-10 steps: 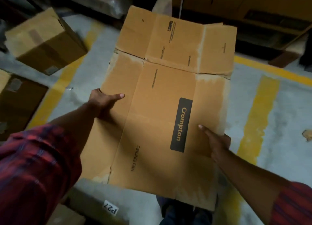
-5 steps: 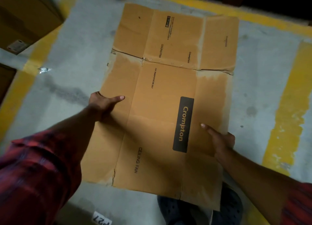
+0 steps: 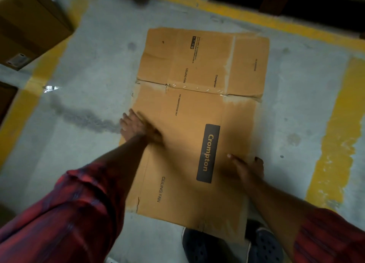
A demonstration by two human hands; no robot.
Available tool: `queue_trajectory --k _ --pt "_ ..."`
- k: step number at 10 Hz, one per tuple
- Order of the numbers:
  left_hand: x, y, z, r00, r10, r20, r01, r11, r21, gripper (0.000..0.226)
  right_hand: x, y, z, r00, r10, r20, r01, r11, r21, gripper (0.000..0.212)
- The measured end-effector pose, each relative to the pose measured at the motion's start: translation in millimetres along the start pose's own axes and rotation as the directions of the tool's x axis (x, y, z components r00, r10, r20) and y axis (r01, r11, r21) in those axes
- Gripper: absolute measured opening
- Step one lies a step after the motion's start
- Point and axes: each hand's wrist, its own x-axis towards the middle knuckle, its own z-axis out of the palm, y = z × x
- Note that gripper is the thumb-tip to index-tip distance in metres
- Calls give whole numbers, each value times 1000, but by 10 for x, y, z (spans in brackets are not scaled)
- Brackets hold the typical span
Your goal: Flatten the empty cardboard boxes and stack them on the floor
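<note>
A flattened brown cardboard box [image 3: 189, 108], printed "Crompton" and "CEILING FAN", lies spread low over the grey concrete floor [image 3: 94, 69]. Its flaps point away from me. My left hand [image 3: 134, 126] is blurred at the box's left edge, fingers spread and straight, and grips nothing. My right hand [image 3: 246, 168] pinches the right edge, thumb on top and fingers curled under the cardboard. My forearms in red checked sleeves reach in from the bottom corners.
An unflattened brown box [image 3: 29, 25] stands at the upper left, with another dark box [image 3: 6, 100] at the left edge. Yellow floor lines [image 3: 335, 140] run right, left and across the top. My dark shoes [image 3: 217, 247] sit under the box's near edge. A shiny scrap [image 3: 50, 88] lies left.
The flattened box has gone down from waist height to the floor. My left hand has let go of the left edge and opened; my right hand keeps its pinch.
</note>
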Motion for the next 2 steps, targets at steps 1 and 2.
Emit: queue_trajectory --k 1,2 --pt "-455 383 -151 977 211 38 -213 976 39 116 -242 -205 -114 995 -41 -94 22 980 -198 128" --pt "-877 717 -412 919 395 7 -394 915 86 105 -602 -482 -344 985 -162 -57 147 967 -210 120"
